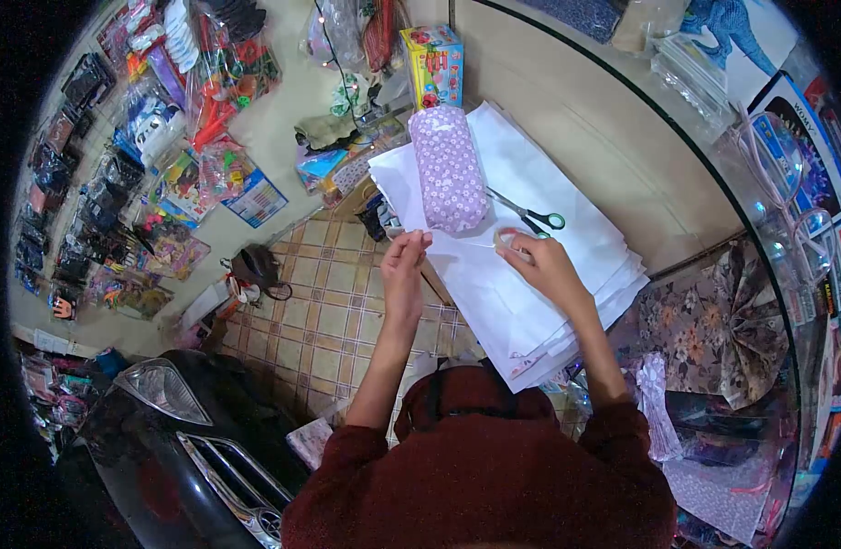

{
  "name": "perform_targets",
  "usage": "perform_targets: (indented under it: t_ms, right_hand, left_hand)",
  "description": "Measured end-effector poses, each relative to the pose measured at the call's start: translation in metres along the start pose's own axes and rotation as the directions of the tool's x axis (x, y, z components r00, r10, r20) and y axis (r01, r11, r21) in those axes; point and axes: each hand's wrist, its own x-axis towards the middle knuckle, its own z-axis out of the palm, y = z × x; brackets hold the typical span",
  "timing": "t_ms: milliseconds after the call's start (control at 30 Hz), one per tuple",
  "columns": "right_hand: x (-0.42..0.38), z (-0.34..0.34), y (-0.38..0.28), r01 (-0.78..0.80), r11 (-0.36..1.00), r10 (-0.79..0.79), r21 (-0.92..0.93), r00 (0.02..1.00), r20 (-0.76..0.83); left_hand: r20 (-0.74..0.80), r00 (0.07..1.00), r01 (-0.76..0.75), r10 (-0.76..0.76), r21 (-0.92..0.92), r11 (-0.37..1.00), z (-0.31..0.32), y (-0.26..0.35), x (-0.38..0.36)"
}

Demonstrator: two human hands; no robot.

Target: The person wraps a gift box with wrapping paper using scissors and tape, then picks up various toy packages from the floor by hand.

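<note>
My right hand (537, 261) grips a roll of clear tape (501, 236) above the white paper sheets (567, 220). A thin, faint strip runs from the roll toward my left hand (405, 265), whose fingertips are pinched together on its end at the paper's left edge. Just beyond both hands lies a bundle wrapped in purple floral paper (450, 169), resting on the stacked sheets. Scissors with green and black handles (541, 220) lie to the right of this bundle, their blades pointing to it.
Behind the bundle stands a yellow toy box (433, 66). Packaged goods (224, 101) hang on the left wall. A dark toy car (192, 448) sits at lower left, above the tiled floor (320, 302). A glass-edged counter (713, 174) curves along the right.
</note>
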Motion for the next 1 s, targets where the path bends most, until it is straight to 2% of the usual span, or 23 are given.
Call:
perform_targets:
  t_ms: [100,200,300,400,500,600,633,733,833,933,1000]
  right_hand:
    - [0.002,0.014,0.017,0.217,0.951,-0.209,0.220,0.976,-0.061]
    - [0.001,0.018,0.027,0.231,0.959,-0.227,0.163,0.973,-0.044]
    - [0.000,0.027,0.030,0.198,0.977,-0.184,0.083,0.972,-0.144]
    - [0.003,0.036,0.039,0.108,0.994,-0.104,0.012,0.982,-0.157]
    - [0.006,0.040,0.050,0.056,0.997,-0.059,-0.045,0.995,-0.084]
    - [0.007,0.041,0.064,0.029,0.963,0.005,0.266,0.992,-0.127]
    - [0.011,0.045,0.074,-0.001,0.937,0.070,0.351,0.980,-0.185]
    - [0.013,0.026,0.085,0.082,0.996,-0.090,-0.037,0.907,-0.411]
    - [0.014,0.021,0.108,0.019,0.934,-0.141,-0.358,0.937,-0.318]
    - [0.020,0.014,0.100,-0.168,0.923,0.091,-0.347,0.970,-0.227]
    - [0.026,0.011,0.102,-0.173,0.903,0.106,-0.393,0.977,-0.187]
  left_hand:
    - [0.006,1.000,0.011,-0.010,-0.137,0.991,-0.014,-0.009,-0.001]
    - [-0.049,0.998,0.045,-0.048,-0.062,0.997,-0.024,-0.013,-0.009]
    - [-0.005,0.999,-0.038,0.038,0.002,0.999,-0.031,-0.020,-0.012]
    - [-0.046,0.994,-0.099,0.099,0.011,0.995,-0.027,-0.021,-0.019]
    - [0.060,0.998,0.006,-0.002,-0.054,0.999,-0.029,-0.021,-0.026]
    - [0.095,0.988,0.128,-0.118,-0.111,0.986,-0.028,-0.016,-0.032]
    - [0.142,0.982,0.145,-0.125,-0.139,0.980,-0.027,-0.014,-0.034]
    - [0.238,0.962,0.185,-0.135,-0.202,0.962,-0.028,-0.013,-0.039]
    - [0.239,0.961,0.197,-0.136,-0.254,0.947,-0.030,-0.013,-0.040]
    - [0.228,0.965,0.202,-0.133,-0.313,0.928,-0.034,-0.017,-0.039]
    - [0.241,0.964,0.185,-0.115,-0.291,0.939,-0.039,-0.021,-0.038]
